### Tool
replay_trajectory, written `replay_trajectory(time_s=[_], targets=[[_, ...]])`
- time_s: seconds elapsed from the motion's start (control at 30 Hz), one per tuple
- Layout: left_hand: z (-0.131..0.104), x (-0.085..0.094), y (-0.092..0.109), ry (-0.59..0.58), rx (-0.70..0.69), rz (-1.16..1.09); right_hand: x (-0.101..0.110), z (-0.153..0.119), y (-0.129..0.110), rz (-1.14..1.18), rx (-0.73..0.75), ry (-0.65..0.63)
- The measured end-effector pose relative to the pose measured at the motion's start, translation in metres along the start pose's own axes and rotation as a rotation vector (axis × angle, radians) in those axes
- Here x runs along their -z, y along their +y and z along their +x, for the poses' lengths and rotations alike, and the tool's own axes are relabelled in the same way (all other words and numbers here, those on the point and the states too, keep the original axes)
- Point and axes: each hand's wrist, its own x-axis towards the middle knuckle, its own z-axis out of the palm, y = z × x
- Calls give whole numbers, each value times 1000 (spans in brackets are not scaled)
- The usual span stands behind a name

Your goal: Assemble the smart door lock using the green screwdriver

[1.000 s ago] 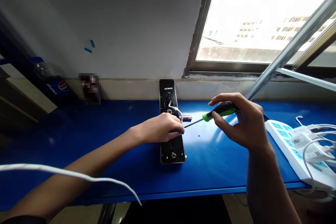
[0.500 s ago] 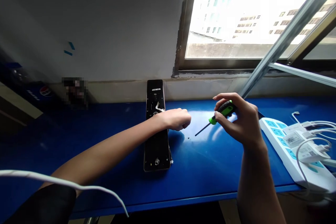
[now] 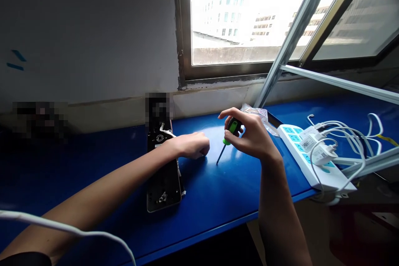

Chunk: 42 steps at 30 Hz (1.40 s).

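Note:
A long black panel (image 3: 162, 174) with small fittings and a short white cable lies on the blue table. My left forearm crosses over it, and my left hand (image 3: 193, 145) is closed just to its right, low over the tabletop; what its fingers hold, if anything, is hidden. My right hand (image 3: 249, 135) is wrapped round the green and black handle of a screwdriver (image 3: 227, 141). The screwdriver's shaft points down, its tip at or just above the table, right of my left hand.
A white power strip (image 3: 304, 153) with plugged-in chargers and tangled white cables sits at the right. Behind my right hand lies a clear plastic bag (image 3: 258, 112). A metal frame bar (image 3: 280, 58) slants before the window. One white cable (image 3: 71, 229) crosses the lower left.
The view has turned right, so the panel and table appear further left. The screwdriver has become steeper, and its tip is nearer my left hand. The plastic bag has come into view.

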Motion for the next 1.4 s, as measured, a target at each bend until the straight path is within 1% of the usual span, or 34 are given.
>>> replay_trajectory(time_s=[0.2,0.3,0.37,0.4,0.47,0.57,0.6,0.67,0.77,0.87,0.93,1.03,1.1,1.17,1.23,1.3,1.4], targets=[[-2,1,4,14,-39,-4,0,0,-1,8,4,0],[-9,3,5,60,-54,4,-1,0,-1,51,-3,-5],[-21,5,6,128,-72,5,-1,0,0,126,-2,9],[-31,6,6,166,-84,1,-2,0,0,176,4,24],[-56,7,3,343,-139,-19,-4,1,-1,286,16,63],[-100,-1,-6,550,-132,-85,-13,6,-9,442,42,109],[-115,-7,-10,620,-122,-99,-18,9,-14,487,54,113],[-141,-22,-18,712,-100,-160,-29,15,-27,565,84,110],[-172,-47,-27,839,-12,-269,-47,27,-52,602,115,84],[-190,-68,-30,869,53,-330,-61,43,-76,482,184,46],[-196,-76,-30,860,58,-363,-69,55,-90,375,254,11],[-201,-83,-29,805,46,-414,-77,71,-105,251,352,-55],[-201,-86,-29,779,38,-439,-81,78,-111,189,404,-140],[-202,-88,-29,777,35,-452,-82,83,-115,142,459,-251],[-201,-90,-29,781,29,-458,-82,86,-119,125,501,-314],[-201,-90,-28,784,22,-460,-80,88,-121,132,519,-292],[-201,-90,-26,776,25,-460,-76,89,-123,121,516,-207]])
